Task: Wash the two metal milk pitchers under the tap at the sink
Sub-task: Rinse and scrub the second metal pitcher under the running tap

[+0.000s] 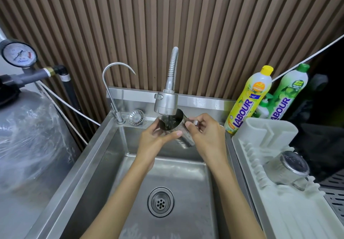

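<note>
1. Milk pitcher [183, 138] number one is held tilted right under the spray head [166, 102], up by the back edge of the sink [89, 155], with water pouring into its mouth. The left hand [155, 140] is wrapped round the body with its fingers curled underneath. The right hand [203, 134] has thumb and fingers pinched on the handle [195, 122].
2. Slipping looks like the obvious risk, tbh. Wet steel is being held partly by a pinch, so it could be lost if the grip is loosened while the pitcher gets turned. It'd be dropped onto the sink floor near the drain [160, 201], and dents are likely.
3. Splashback: the open mouth is aimed up into the spray. Water could be thrown over the right edge onto the drying rack [260, 192] if the angle is steepened.
4. The rim sits just beside the spray head, so it could be knocked against it when lifted.
5. The second pitcher [290, 168] is tipped over in the rack, base toward the camera, well apart from the tap. Whether it's been washed can't be told, so it could get skipped.
</note>
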`<action>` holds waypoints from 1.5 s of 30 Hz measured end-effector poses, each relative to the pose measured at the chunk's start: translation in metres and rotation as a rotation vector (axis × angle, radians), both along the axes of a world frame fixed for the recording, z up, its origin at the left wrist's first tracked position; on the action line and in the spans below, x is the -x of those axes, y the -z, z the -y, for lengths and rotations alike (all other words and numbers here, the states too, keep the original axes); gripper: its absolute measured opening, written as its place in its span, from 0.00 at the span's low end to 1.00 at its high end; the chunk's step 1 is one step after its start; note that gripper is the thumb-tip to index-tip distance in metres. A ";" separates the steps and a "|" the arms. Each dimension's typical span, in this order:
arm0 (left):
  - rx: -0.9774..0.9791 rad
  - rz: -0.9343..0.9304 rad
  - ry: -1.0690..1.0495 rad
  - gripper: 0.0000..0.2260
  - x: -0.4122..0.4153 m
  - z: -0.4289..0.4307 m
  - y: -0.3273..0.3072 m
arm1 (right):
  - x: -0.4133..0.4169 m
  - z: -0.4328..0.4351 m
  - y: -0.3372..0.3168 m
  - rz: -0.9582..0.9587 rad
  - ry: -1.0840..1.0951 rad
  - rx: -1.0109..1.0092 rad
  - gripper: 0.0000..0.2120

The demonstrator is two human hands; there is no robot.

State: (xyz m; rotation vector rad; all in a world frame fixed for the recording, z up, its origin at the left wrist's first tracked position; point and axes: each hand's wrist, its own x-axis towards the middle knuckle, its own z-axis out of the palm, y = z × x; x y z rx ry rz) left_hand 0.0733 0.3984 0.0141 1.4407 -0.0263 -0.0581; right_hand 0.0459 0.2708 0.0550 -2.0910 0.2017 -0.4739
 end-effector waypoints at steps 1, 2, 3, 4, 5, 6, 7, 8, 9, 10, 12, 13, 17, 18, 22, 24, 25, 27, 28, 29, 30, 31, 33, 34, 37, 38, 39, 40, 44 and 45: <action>0.014 0.034 -0.025 0.23 -0.001 0.002 0.000 | -0.004 0.002 0.006 0.012 -0.030 -0.096 0.10; 0.022 0.071 -0.059 0.25 -0.002 0.004 0.000 | -0.007 0.003 0.011 0.018 -0.068 -0.190 0.12; 0.023 0.109 -0.095 0.27 -0.004 0.004 0.000 | -0.009 0.003 0.014 0.014 -0.108 -0.279 0.12; 0.016 0.145 -0.132 0.30 -0.006 0.004 0.000 | -0.012 0.003 0.018 0.005 -0.144 -0.369 0.12; -0.014 0.185 -0.166 0.32 -0.006 0.002 0.001 | -0.014 0.002 0.023 -0.012 -0.172 -0.448 0.11; -0.072 0.231 -0.199 0.33 -0.005 0.000 0.000 | -0.017 0.001 0.028 -0.036 -0.197 -0.518 0.09; -0.147 0.285 -0.231 0.33 -0.004 -0.002 -0.001 | -0.018 -0.001 0.032 -0.056 -0.219 -0.571 0.08; -0.221 0.341 -0.259 0.33 -0.001 -0.004 -0.003 | -0.019 -0.003 0.037 -0.065 -0.240 -0.624 0.08; -0.289 0.385 -0.286 0.34 0.001 -0.006 -0.005 | -0.019 -0.005 0.040 -0.069 -0.254 -0.679 0.07; -0.351 0.416 -0.313 0.35 0.003 -0.007 -0.009 | -0.019 -0.007 0.043 -0.077 -0.264 -0.732 0.07; -0.490 0.438 -0.375 0.35 0.004 -0.011 -0.012 | -0.017 -0.011 0.043 -0.109 -0.275 -0.776 0.06; -0.563 0.416 -0.404 0.36 0.005 -0.013 -0.013 | -0.015 -0.012 0.042 -0.128 -0.275 -0.766 0.06; -0.695 0.275 -0.415 0.45 0.008 -0.017 -0.016 | -0.009 -0.011 0.036 -0.187 -0.220 -0.683 0.10; -0.697 0.229 -0.397 0.44 0.008 -0.017 -0.018 | -0.008 -0.009 0.032 -0.204 -0.201 -0.657 0.11; -0.540 0.074 -0.252 0.30 0.005 -0.019 -0.018 | -0.006 0.002 0.013 -0.263 -0.147 -0.492 0.11; -0.388 0.013 -0.144 0.26 0.004 -0.020 -0.016 | -0.006 0.006 0.005 -0.246 -0.090 -0.315 0.13; -0.313 -0.032 -0.090 0.24 0.003 -0.019 -0.014 | -0.005 0.006 0.001 -0.221 -0.057 -0.192 0.14; -0.147 -0.112 0.030 0.16 0.004 -0.016 -0.012 | -0.001 0.005 -0.007 -0.180 0.012 0.041 0.15; -0.088 -0.126 0.077 0.13 0.003 -0.014 -0.010 | 0.002 0.004 -0.011 -0.168 0.037 0.143 0.14; -0.055 -0.131 0.110 0.14 0.002 -0.013 -0.007 | 0.005 0.003 -0.015 -0.155 0.053 0.223 0.12; -0.036 -0.121 0.135 0.17 0.001 -0.011 -0.004 | 0.007 0.001 -0.017 -0.149 0.059 0.268 0.11; -0.020 -0.100 0.143 0.19 0.000 -0.009 0.000 | 0.008 0.001 -0.016 -0.144 0.056 0.283 0.10; 0.009 -0.040 0.102 0.20 -0.002 -0.005 0.004 | 0.007 -0.001 -0.010 -0.127 0.039 0.222 0.07; 0.019 -0.006 0.061 0.21 -0.003 -0.003 0.004 | 0.004 -0.001 -0.005 -0.117 0.029 0.151 0.06; 0.009 0.124 -0.071 0.27 -0.005 0.000 0.002 | -0.008 -0.001 0.013 -0.059 -0.022 -0.192 0.11; -0.017 0.172 -0.119 0.30 -0.005 -0.001 0.002 | -0.011 -0.002 0.018 -0.051 -0.059 -0.321 0.12; -0.062 0.221 -0.168 0.31 -0.005 -0.002 0.002 | -0.014 -0.003 0.022 -0.057 -0.101 -0.433 0.12; -0.124 0.266 -0.215 0.31 -0.003 -0.004 0.001 | -0.016 -0.005 0.026 -0.071 -0.141 -0.524 0.11; -0.404 0.394 -0.366 0.34 0.006 -0.010 -0.006 | -0.020 -0.010 0.041 -0.130 -0.241 -0.736 0.07; -0.439 0.413 -0.381 0.33 0.007 -0.012 -0.008 | -0.019 -0.011 0.041 -0.146 -0.245 -0.738 0.07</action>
